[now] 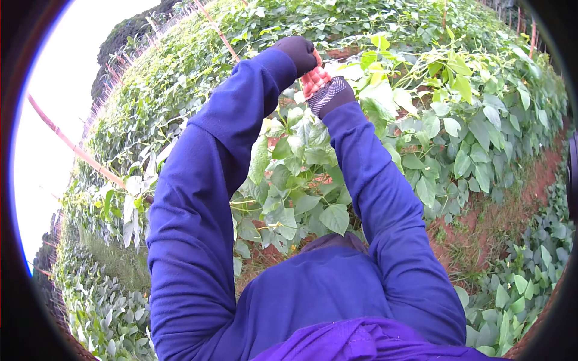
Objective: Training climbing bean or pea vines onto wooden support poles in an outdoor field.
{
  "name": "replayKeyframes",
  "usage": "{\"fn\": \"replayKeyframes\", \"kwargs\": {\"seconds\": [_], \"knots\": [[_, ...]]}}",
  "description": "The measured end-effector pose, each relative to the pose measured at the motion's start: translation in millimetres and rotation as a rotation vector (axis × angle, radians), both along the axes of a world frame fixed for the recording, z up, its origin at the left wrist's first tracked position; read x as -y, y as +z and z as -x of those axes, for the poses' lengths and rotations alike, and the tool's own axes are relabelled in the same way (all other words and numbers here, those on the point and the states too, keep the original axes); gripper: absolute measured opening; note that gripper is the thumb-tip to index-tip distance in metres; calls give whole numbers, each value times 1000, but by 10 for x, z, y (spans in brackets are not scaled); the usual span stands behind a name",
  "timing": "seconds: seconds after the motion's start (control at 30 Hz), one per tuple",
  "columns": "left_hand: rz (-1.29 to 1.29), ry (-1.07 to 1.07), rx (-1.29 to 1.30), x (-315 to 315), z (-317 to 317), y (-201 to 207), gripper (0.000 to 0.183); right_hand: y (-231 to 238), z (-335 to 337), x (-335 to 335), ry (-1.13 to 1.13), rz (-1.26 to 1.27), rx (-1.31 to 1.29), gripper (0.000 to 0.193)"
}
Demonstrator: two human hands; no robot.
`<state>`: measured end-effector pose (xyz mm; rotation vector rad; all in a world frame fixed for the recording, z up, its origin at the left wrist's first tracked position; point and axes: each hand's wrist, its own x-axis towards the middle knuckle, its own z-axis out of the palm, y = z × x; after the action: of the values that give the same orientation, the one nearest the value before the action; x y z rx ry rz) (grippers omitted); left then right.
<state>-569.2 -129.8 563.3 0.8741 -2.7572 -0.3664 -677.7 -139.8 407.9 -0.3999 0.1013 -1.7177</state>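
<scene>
Both my arms, in blue sleeves, reach up and forward over the leafy climbing plants (286, 156). My left hand (295, 53), in a dark glove, is closed in a fist at the upper end of a pink-red, bumpy, bunched thing (315, 80). Just below and to the right, my right hand (333, 96) closes on its lower end, in a dark glove with white dots. The bunched thing spans the short gap between my hands. Its exact kind cannot be made out, and my gloves hide both its ends. Pale green leaves surround my hands.
A reddish pole (75, 147) slants through the plants at left, and another pole (218, 31) leans behind my left hand. Reddish soil (463, 240) with grass shows at lower right. Dense low foliage (114, 313) lies at lower left.
</scene>
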Motion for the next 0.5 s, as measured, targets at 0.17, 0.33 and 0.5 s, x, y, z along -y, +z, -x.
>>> {"fn": "replayKeyframes", "kwargs": {"seconds": [0.17,0.33,0.5], "knots": [[107,81,-79,-116,46,-58,27,68,93,-78,44,69,-54,32],[40,200,-198,-82,114,-71,20,148,68,-250,81,158,-105,34],[8,297,-287,41,142,-81,14,141,74,-469,108,222,-137,35]]}}
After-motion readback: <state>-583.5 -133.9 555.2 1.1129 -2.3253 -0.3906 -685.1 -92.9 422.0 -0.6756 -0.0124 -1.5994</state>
